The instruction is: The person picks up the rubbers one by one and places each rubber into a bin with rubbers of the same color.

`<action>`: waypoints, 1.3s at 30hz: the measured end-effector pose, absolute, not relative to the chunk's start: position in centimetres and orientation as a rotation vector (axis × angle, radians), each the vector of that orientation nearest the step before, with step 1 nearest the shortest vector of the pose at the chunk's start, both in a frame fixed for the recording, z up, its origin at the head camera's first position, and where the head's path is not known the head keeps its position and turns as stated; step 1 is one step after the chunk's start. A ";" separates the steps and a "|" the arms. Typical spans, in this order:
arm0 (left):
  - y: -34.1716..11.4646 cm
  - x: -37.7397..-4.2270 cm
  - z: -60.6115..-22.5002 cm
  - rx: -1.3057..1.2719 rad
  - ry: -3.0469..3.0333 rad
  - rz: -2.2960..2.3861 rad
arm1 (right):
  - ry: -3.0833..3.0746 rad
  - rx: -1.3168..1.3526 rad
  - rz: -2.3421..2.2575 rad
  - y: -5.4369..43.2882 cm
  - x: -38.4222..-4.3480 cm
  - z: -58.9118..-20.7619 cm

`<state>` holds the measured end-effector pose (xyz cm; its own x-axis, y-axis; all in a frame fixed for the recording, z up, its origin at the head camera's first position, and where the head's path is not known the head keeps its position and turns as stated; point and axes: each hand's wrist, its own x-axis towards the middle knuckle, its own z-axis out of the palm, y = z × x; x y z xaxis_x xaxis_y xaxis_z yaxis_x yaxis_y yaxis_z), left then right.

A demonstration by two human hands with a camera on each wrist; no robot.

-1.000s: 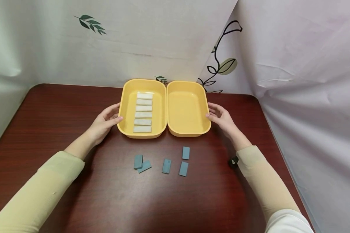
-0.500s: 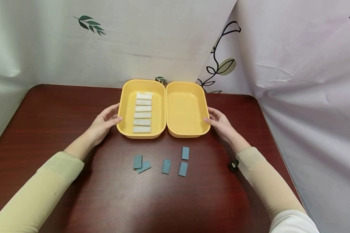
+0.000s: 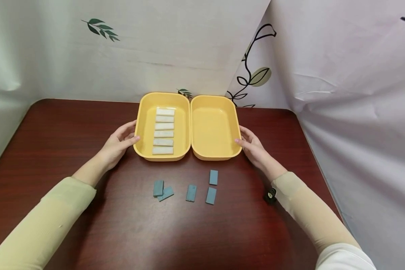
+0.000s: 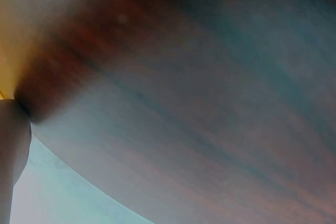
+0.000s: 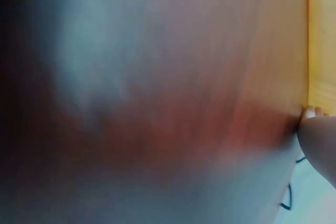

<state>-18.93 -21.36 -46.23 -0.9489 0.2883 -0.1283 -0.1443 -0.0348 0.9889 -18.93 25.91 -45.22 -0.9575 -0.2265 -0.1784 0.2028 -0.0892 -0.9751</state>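
Note:
Two deep yellow plastic trays stand side by side at the back of the table in the head view. My left hand (image 3: pixel 116 146) holds the left tray (image 3: pixel 146 129) by its outer side, thumb over the rim and fingers along the wall. On the opposite side, my right hand (image 3: pixel 254 148) grips the right tray (image 3: pixel 215 131), its thumb on the rim. A column of several white rectangular pieces (image 3: pixel 164 126) lies in the left tray; the right one has nothing in it. Both wrist views are mostly blurred table, with a strip of yellow at one edge.
Several blue-grey rectangular pieces lie on the dark red table (image 3: pixel 148 232) in front of the trays. One piece (image 3: pixel 158 188) leans on or overlaps another (image 3: pixel 166 194); others, such as this one (image 3: pixel 191 193), lie apart. A pale patterned curtain (image 3: pixel 175 45) hangs behind.
My right hand has slid slightly toward me along the right tray's side. The trays and small pieces look nearly unmoved; the whole view has shifted a little.

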 end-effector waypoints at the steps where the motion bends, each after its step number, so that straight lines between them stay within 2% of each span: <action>1: -21.4 -18.9 -46.2 0.152 1.942 2.067 | 1.881 -0.028 -2.136 25.9 -18.9 -45.3; 39: -21.9 -18.8 -46.0 0.173 1.814 2.125 | 1.832 -0.067 -2.184 25.9 -18.4 -46.2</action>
<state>-18.85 -21.92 -46.04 -0.9345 0.3328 -0.1262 -0.1769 -0.1264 0.9761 -18.36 25.88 -46.25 -0.9571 -0.2487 -0.1490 0.1899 -0.1498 -0.9703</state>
